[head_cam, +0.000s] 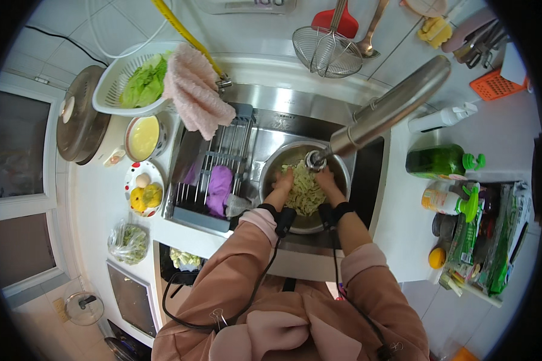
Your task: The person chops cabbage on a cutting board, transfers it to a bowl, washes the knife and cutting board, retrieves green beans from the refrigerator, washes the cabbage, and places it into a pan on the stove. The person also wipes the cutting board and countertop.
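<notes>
Both my hands are inside a round stainless steel bowl [268, 169] standing in the sink [262, 140]. My left hand [283, 182] is at the left side of a heap of pale green shredded vegetable [306, 192], fingertips against it. My right hand [327, 180] touches the heap's right side, its fingers partly hidden under the faucet head. The steel faucet [357, 131] reaches over the bowl from the upper right. How far the fingers close on the shreds cannot be told.
A drying rack [226, 153] with a purple cloth [220, 187] spans the sink's left part. On the left counter are a white colander [104, 92] of lettuce, a yellow-filled bowl [143, 135], a plate [160, 198] and a bagged vegetable [128, 243]. Bottles, including green dish soap [433, 161], stand right.
</notes>
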### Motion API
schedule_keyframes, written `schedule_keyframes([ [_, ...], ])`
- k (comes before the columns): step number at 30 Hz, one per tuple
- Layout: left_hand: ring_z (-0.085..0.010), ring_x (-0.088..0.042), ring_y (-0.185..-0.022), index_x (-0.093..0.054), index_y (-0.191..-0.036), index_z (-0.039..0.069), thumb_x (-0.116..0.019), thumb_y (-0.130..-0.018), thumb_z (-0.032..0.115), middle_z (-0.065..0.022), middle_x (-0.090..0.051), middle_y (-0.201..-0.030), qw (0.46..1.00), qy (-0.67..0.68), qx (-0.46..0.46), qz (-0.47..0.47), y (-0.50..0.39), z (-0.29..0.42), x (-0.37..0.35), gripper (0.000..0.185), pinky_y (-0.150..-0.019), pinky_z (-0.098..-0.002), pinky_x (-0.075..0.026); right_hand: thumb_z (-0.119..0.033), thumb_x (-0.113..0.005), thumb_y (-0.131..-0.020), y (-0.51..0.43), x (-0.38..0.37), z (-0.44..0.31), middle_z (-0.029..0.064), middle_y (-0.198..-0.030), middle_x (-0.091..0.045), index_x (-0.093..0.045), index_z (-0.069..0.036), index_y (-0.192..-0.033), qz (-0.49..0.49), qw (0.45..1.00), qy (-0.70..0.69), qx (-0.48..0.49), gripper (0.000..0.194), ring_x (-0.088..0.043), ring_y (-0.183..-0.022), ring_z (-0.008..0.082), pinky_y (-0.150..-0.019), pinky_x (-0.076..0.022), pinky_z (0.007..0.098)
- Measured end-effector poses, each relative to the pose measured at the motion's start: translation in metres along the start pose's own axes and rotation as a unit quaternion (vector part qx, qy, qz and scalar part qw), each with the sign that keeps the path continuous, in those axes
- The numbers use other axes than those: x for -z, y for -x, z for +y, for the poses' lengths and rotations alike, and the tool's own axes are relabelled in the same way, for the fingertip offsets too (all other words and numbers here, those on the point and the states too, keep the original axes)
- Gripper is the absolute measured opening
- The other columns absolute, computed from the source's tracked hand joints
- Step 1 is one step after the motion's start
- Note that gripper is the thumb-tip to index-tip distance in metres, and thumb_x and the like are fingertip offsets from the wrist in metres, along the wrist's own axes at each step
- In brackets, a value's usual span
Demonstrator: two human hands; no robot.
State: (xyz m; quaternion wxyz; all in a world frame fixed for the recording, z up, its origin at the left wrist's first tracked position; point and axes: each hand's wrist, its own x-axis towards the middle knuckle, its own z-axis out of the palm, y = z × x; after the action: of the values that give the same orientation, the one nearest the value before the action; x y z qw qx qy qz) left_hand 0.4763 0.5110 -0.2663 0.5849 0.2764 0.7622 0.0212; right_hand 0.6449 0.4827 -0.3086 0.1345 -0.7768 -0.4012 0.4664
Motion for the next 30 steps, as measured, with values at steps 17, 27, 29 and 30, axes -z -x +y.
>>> schedule_keyframes([
  [17, -0.0376, -0.039, -0.124, -0.02, -0.144, 0.015, -0.062, -0.08, 0.041, -0.0195, -0.03, -0.142, 0.987, 0.035, -0.038, -0.155, 0.056, -0.047, 0.029, 0.08, -0.098, -0.0487, -0.035, -0.034, -0.063, -0.083, 0.11, 0.043, -0.018, 0.0191, -0.139, -0.035, -0.034, -0.006, -0.137, -0.061, 0.998, -0.008, 0.02, 0.067, -0.039, -0.124, 0.0342, -0.1, -0.0342, 0.0434],
  [27, -0.035, -0.031, -0.13, -0.018, -0.146, 0.014, -0.064, -0.08, 0.04, -0.0176, -0.027, -0.144, 0.931, 0.282, -0.021, -0.233, 0.04, -0.021, 0.013, 0.084, -0.102, -0.0439, -0.03, -0.042, -0.065, -0.082, 0.052, 0.017, -0.023, 0.0074, -0.11, -0.059, -0.056, -0.008, -0.119, -0.162, 0.976, -0.118, 0.088, 0.051, -0.052, -0.103, 0.0197, -0.082, -0.0443, 0.0384],
  [29, -0.0326, -0.033, -0.129, -0.026, -0.142, 0.007, -0.063, -0.08, 0.041, -0.0184, -0.032, -0.141, 0.957, 0.142, -0.099, -0.232, 0.041, -0.027, 0.035, 0.08, -0.102, -0.041, -0.03, -0.041, -0.065, -0.083, 0.068, 0.044, -0.027, 0.0063, -0.107, -0.06, -0.057, -0.006, -0.117, -0.152, 0.98, -0.107, 0.073, 0.049, -0.053, -0.101, 0.0171, -0.082, -0.0437, 0.0336],
  [30, -0.0315, -0.034, -0.128, -0.029, -0.141, 0.004, -0.062, -0.081, 0.041, -0.0188, -0.035, -0.14, 0.962, 0.068, -0.134, -0.227, 0.04, -0.028, 0.043, 0.078, -0.102, -0.0395, -0.03, -0.04, -0.065, -0.083, 0.074, 0.06, -0.029, 0.0062, -0.107, -0.06, -0.056, -0.005, -0.118, -0.146, 0.981, -0.112, 0.061, 0.05, -0.053, -0.101, 0.0167, -0.083, -0.0434, 0.0315],
])
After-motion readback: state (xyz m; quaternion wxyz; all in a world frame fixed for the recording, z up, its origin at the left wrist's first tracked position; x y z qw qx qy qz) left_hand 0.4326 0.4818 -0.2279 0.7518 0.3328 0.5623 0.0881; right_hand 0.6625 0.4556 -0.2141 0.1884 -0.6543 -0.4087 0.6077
